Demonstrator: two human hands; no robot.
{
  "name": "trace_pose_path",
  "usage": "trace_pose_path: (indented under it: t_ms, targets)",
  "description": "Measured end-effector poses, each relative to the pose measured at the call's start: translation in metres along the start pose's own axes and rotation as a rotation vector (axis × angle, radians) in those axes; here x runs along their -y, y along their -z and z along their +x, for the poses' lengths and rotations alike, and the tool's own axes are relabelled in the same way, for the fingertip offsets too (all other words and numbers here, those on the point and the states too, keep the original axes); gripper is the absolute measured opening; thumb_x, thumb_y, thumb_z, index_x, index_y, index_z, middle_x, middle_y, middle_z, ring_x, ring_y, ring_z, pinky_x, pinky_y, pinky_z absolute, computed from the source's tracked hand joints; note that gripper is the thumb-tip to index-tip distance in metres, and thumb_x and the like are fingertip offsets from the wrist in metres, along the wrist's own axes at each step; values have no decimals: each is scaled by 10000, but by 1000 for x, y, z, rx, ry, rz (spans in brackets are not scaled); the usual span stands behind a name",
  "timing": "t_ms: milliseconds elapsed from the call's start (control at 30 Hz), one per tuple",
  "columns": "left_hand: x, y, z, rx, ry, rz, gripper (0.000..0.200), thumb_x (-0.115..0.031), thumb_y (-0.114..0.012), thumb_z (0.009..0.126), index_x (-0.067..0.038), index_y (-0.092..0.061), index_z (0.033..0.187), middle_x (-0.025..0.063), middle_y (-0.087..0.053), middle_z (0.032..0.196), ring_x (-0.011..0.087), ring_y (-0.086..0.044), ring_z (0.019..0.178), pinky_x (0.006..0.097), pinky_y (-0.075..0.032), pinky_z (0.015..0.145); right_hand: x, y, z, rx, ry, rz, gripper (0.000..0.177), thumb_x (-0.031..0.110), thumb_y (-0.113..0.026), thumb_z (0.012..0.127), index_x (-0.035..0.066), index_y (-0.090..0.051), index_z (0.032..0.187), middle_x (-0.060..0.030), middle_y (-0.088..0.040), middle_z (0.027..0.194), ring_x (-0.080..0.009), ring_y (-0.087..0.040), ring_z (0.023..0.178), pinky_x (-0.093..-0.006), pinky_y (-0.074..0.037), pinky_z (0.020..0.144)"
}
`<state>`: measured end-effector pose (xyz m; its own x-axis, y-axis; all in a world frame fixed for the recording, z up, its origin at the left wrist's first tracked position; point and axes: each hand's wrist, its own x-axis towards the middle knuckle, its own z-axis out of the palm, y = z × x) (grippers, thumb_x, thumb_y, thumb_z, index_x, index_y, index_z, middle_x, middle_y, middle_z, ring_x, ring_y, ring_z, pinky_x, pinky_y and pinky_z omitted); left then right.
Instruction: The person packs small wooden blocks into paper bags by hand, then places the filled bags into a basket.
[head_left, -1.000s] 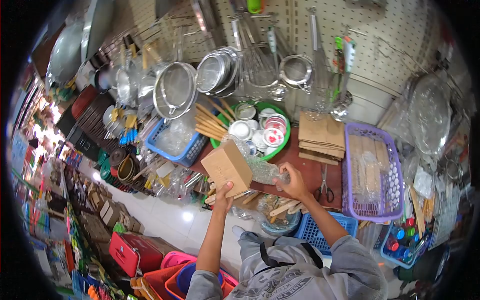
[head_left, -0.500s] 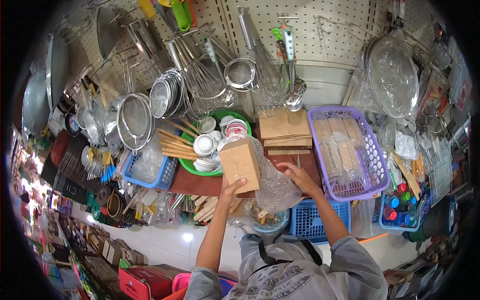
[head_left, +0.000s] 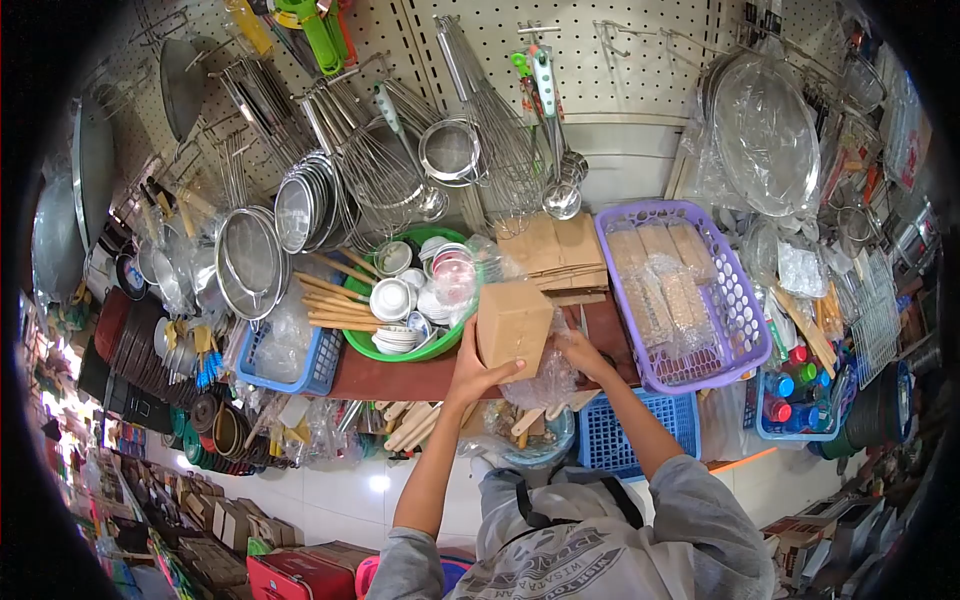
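A brown cardboard box (head_left: 513, 325) is held up over the front of the reddish-brown shelf by my left hand (head_left: 478, 372). The thumb lies across its near lower side, and the other fingers go round the left side. At the box's right, my right hand (head_left: 582, 356) grips a sheet of clear bubble wrap (head_left: 545, 385). Some of its fingertips are hidden in the plastic. The wrap hangs below and behind the box. Behind it to the left stands a green basin (head_left: 437, 347) holding small white bowls (head_left: 392, 299) and several wooden-handled tools.
On the right sits a purple basket (head_left: 760, 350) with bubble-wrapped cardboard boxes (head_left: 655, 312). Flat brown cardboard pieces (head_left: 555, 250) are stacked behind. Blue baskets (head_left: 640, 435) stand below the shelf edge. Whisks (head_left: 385, 175), strainers (head_left: 250, 262) and ladles (head_left: 562, 200) hang on the pegboard.
My right hand has moved left towards the box and closed on the bubble wrap. The box has shifted right and turned in my left hand. The camera view has shifted slightly.
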<state>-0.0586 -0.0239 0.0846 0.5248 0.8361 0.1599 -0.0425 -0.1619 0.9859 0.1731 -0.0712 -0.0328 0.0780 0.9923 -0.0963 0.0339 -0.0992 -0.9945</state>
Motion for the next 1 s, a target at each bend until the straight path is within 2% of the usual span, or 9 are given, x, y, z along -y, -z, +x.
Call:
trace_pose_path:
  t_ms: [133,267,367,433,600,733,833,933,1000]
  targets:
    - [1,1,-8,56,43,124,1046,-254,-914,599,-42,-328,1439,162,-506,1328,266,-494,1252,391,-410,1049,-44,1,30,-103,-87,66,428,325,-534,1005,20,-576,1301,-92,-682,1109,-184,-600,1066,-347,-460,912]
    - [25,2,-13,73,-20,304,1052,-285,-918,573,-46,-351,1426,166,-517,1302,304,-477,1252,417,-389,1058,-95,13,52,-143,-117,-128,623,398,-569,974,25,-399,1444,-172,-637,1238,-277,-588,1172,-372,-430,992]
    - [45,5,-15,66,-94,487,1049,-287,-913,567,-45,-356,1421,179,-515,1289,352,-458,1235,448,-371,1060,-59,17,42,-127,-248,-111,746,440,-600,946,13,-313,1487,-215,-577,1322,-315,-555,1230,-370,-412,1027]
    - [49,5,-18,73,-102,573,1043,-280,-909,567,-44,-355,1419,186,-507,1292,376,-449,1223,464,-362,1057,-8,10,18,-171,-244,-62,793,456,-613,932,-2,-289,1493,-219,-530,1370,-317,-541,1241,-362,-412,1033]
    - [56,-1,-14,101,-21,539,1039,-257,-902,569,-39,-350,1421,195,-484,1322,385,-444,1228,469,-348,1068,-60,29,11,-14,-20,41,869,195,-741,838,7,-224,1511,-185,-452,1427,-294,-520,1250,-342,-401,1057]
    - [77,-8,-12,131,-10,434,1042,-247,-892,571,-23,-343,1427,206,-474,1339,379,-426,1267,462,-327,1097,-46,30,-9,-8,138,-28,806,-43,-707,825,45,-284,1506,-145,-589,1280,-204,-578,1147,-355,-488,981]
    - [90,-13,-11,180,15,460,1045,-250,-885,575,-14,-336,1432,212,-468,1350,379,-412,1290,459,-317,1110,-93,40,15,-154,373,-375,734,-14,-726,801,63,-397,1453,-98,-645,1191,-161,-616,1064,-341,-520,909]
    - [93,-18,-12,190,6,535,1050,-261,-879,576,-11,-332,1437,217,-466,1351,394,-404,1298,465,-302,1117,-52,40,-12,-242,62,-401,642,117,-794,759,87,-508,1332,-144,-657,1077,-255,-659,947,-398,-537,823]
    - [92,-19,-9,216,-13,575,1056,-268,-875,573,-12,-329,1440,220,-465,1350,409,-400,1296,472,-290,1124,-58,37,-9,-328,46,-448,594,161,-814,747,95,-534,1266,-121,-667,1020,-252,-660,908,-386,-535,802]
